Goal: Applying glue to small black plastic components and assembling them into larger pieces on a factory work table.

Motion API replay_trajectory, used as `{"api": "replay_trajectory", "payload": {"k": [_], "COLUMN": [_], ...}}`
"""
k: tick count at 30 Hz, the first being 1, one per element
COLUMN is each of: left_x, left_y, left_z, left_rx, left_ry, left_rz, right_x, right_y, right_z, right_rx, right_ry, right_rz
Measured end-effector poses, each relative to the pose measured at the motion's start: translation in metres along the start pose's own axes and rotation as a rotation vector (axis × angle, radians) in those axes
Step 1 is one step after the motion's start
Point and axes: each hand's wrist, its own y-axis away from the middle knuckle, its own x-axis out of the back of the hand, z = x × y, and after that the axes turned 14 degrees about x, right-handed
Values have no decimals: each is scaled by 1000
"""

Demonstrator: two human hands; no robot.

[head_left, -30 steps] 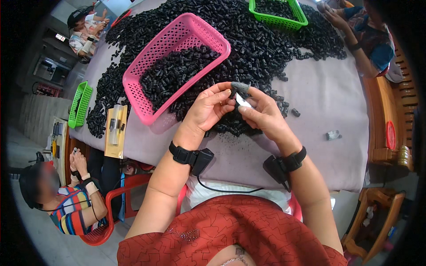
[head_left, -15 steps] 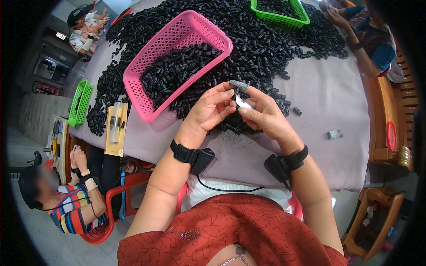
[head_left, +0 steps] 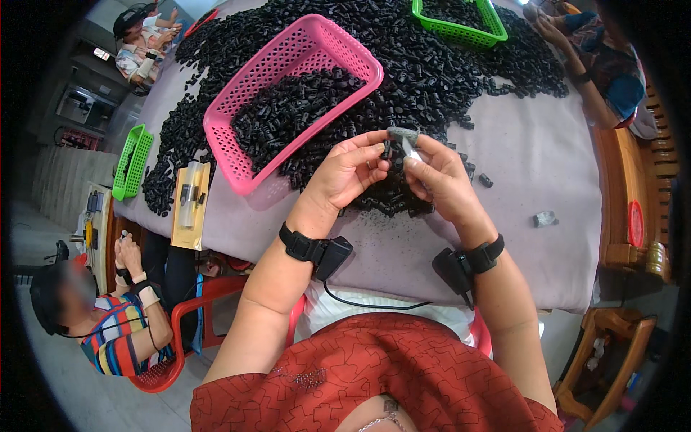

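My left hand (head_left: 349,173) pinches a small black cylindrical piece (head_left: 389,153) between thumb and fingers. Beside it, my right hand (head_left: 445,180) is closed on a small blade-like tool (head_left: 412,153), pale and shiny; its handle is hidden in the fingers. A grey textured finger cover (head_left: 403,134) sits on my right index finger, next to the left fingertips. Both hands are raised over the near edge of a large heap of black pieces (head_left: 432,79). Just beyond my left hand stands a pink perforated basket (head_left: 270,173), partly filled with the same pieces.
Green baskets stand at the far right (head_left: 461,32) and far left (head_left: 129,162). A yellow envelope (head_left: 188,230) with a clear tube lies left on the cloth-covered table (head_left: 518,252). One pale-wrapped piece (head_left: 545,218) lies right. Other people (head_left: 126,317) sit around the table.
Both hands have shifted slightly right together. The blade in my right hand has turned more upright and shows less of its pale side.
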Motion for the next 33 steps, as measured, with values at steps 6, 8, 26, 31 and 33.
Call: {"api": "replay_trajectory", "payload": {"k": [6,8,26,31,33], "left_x": [-8,-10,-4,0,1], "left_y": [2,3,1,-1,-2], "left_z": [2,3,2,1,0], "left_rx": [-110,-113,-145,-107,-85], "left_ry": [-59,-79,-27,3,34], "left_rz": [156,181,101,67,53], "right_x": [3,3,5,-1,-3], "right_y": [-2,-1,-1,0,1], "right_z": [3,4,5,-1,-4], "right_rx": [57,43,-3,-31,-25], "right_ry": [-28,-19,26,59,3], "right_rz": [146,140,105,44,-21]}}
